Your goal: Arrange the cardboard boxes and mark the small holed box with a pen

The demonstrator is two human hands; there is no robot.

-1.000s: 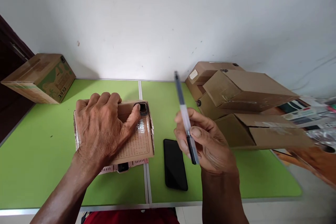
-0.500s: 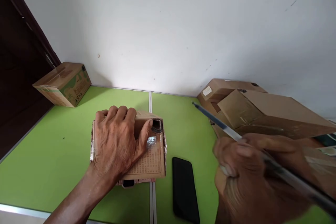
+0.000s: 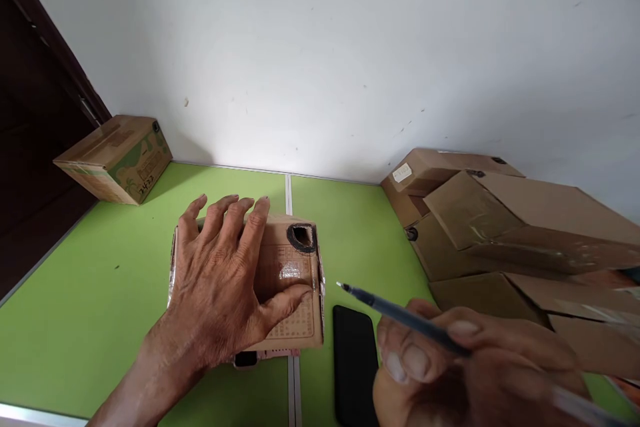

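The left hand (image 3: 220,287) lies flat, fingers spread, on a small taped cardboard box (image 3: 295,280) at the centre seam of the green desk (image 3: 75,300). The right hand (image 3: 475,367) has its grip closed on a pen (image 3: 400,313), tip pointing toward the box. A black phone (image 3: 354,360) lies just beside the box. Stacked cartons (image 3: 500,227) and a printed carton (image 3: 115,157) stand against the white wall (image 3: 320,47).

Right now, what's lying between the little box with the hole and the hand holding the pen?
A black phone lies flat on the green table, between the small box and the right hand, seen from the head camera.
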